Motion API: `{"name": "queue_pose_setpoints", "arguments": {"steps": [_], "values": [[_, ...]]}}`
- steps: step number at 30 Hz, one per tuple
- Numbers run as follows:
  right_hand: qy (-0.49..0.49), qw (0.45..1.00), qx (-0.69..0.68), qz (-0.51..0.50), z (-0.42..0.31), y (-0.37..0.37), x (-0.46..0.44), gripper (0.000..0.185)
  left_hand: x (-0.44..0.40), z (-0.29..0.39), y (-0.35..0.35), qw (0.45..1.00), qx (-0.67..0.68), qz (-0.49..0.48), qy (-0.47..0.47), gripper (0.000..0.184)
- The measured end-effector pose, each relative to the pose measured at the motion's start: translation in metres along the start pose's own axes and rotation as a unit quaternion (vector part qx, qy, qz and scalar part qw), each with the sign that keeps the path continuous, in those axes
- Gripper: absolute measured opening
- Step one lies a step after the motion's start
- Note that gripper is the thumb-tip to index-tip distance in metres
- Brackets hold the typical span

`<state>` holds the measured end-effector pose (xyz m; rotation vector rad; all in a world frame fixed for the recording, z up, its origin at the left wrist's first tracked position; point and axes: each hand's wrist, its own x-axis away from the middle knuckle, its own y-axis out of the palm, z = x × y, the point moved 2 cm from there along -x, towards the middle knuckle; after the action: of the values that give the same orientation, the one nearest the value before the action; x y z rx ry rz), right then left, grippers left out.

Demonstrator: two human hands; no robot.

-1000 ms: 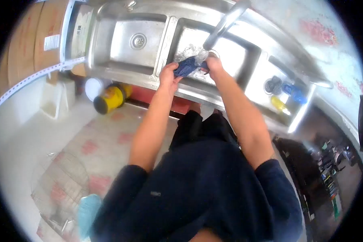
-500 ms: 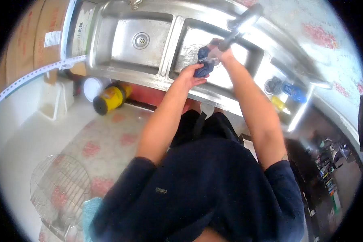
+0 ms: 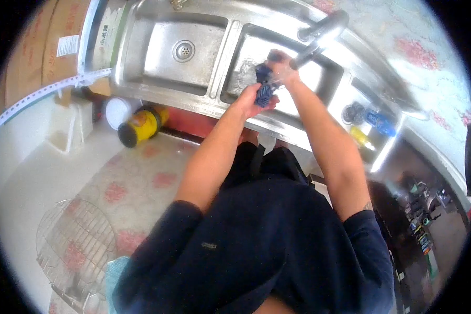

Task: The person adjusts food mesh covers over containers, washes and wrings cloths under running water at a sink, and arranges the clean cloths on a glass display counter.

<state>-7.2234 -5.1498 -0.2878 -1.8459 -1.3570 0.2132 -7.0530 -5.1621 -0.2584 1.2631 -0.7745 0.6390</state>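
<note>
Over the right basin (image 3: 240, 65) of a steel double sink, a dark blue cloth (image 3: 264, 95) is bunched between my two hands. My left hand (image 3: 250, 100) grips its lower end, near the basin's front edge. Higher up, close beneath the spout of the faucet (image 3: 322, 39), my right hand (image 3: 283, 68) is closed on the cloth's upper part. Water runs over my right hand and the cloth. Part of the cloth is hidden by my right fingers, which look blurred.
The left basin (image 3: 162, 68) has a drain. Right of the basins lie a steel scrubber (image 3: 352, 113), a blue packet (image 3: 380, 123) and a yellow bottle (image 3: 362, 137). Cardboard boxes (image 3: 63, 26) stand on a shelf at left. A wire rack (image 3: 76, 240) is low at left.
Both hands have moved right and my right hand up, bringing the cloth under the faucet. The cloth was stretched sideways between them and now hangs more upright.
</note>
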Motion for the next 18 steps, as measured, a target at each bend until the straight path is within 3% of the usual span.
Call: {"name": "queue_pose_setpoints", "arguments": {"steps": [2,6,9,11,12,18], "values": [[0.070,0.990,-0.118,0.031,-0.032,-0.017,0.020,0.053,-0.020,-0.003,-0.006,0.999,0.043,-0.006,0.009,0.039],[0.046,0.988,-0.141,0.046,-0.048,-0.019,0.050,0.048,-0.008,0.008,0.019,0.981,0.175,0.035,0.071,0.050],[-0.029,0.997,-0.064,-0.031,-0.073,-0.021,0.081,0.048,-0.012,0.016,0.024,0.971,0.231,-0.006,0.066,0.059],[-0.151,0.982,0.060,0.095,-0.076,-0.014,0.099,0.039,-0.046,0.011,0.012,0.975,0.209,-0.024,0.072,0.062],[-0.149,0.982,0.062,0.093,-0.075,-0.017,0.105,0.039,-0.046,0.012,0.018,0.979,0.185,-0.038,0.081,0.065],[-0.158,0.986,-0.027,0.044,-0.065,-0.042,0.138,0.036,-0.049,0.000,0.030,0.971,0.233,-0.035,0.050,0.051]]}}
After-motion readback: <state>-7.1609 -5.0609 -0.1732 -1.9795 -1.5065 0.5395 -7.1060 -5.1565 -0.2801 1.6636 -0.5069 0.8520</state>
